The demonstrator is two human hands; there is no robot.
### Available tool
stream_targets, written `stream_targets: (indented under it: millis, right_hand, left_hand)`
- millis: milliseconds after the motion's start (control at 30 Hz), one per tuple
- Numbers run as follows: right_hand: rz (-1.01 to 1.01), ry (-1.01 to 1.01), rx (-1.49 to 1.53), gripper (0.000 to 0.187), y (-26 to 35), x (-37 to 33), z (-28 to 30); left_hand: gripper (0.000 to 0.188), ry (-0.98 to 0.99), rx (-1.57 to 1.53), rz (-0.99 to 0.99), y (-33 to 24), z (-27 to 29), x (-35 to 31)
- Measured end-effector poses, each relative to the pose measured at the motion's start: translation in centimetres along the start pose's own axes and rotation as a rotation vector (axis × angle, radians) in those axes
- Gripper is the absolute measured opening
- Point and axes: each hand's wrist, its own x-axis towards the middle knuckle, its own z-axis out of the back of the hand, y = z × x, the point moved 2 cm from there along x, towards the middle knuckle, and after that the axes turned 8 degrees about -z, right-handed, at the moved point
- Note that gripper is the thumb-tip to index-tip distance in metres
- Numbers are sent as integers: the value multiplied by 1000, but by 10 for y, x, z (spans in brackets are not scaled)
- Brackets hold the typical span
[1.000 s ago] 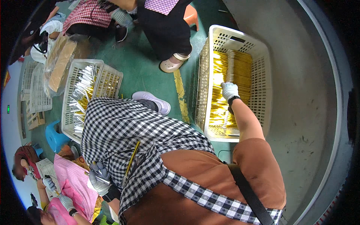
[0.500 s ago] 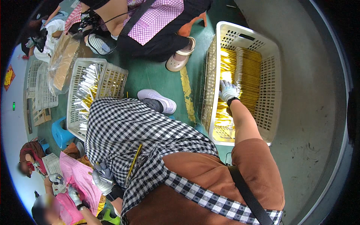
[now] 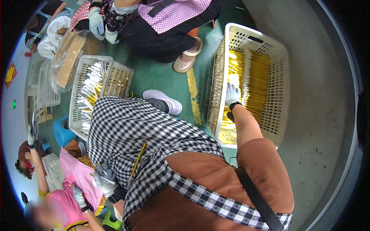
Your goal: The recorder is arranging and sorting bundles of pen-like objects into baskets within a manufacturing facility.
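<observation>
In the head view, the large cream perforated plastic crate (image 3: 279, 79) holds a dense layer of thin, shiny gold rods (image 3: 257, 86) laid side by side. Inside this crate, toward its left wall, the right hand (image 3: 232, 94), in a grey-and-white striped knit glove, lies palm down over the gold rods with its fingers extended and slightly apart; whether the fingertips press on any rod cannot be told.

Well to the crate's lower left, the left hand (image 3: 103, 182), in a similar glove with grey fingertips, is curled around a few slim silver metal tubes (image 3: 109, 178). Between that hand and the crate, a black-and-white checked cloth apron (image 3: 123, 129) carries a thin gold-and-dark rod (image 3: 137, 161).

Farther left of the crate stands a smaller whitish perforated plastic basket (image 3: 76, 104) filled with loose silver and gold tubes (image 3: 92, 88). A white shoe (image 3: 165, 102) sits on the green floor (image 3: 154, 79) between crate and basket.
</observation>
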Motion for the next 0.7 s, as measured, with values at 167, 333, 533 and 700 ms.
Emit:
stream_targets:
  millis: [167, 333, 533, 700]
  right_hand:
    - [-2, 26, -5, 68, -3, -9, -8]
    - [-30, 3, -68, 66, -4, -21, -12]
    - [-69, -177, 710, 28, 21, -39, 19]
    - [21, -198, 1122, 40, 49, -56, 62]
  left_hand:
    - [34, -6, -65, -1, 2, 12, 2]
    - [33, -6, -91, -39, 2, 13, 6]
    - [30, -102, -37, 4, 4, 18, 2]
    - [34, -171, 113, -94, -2, 34, -12]
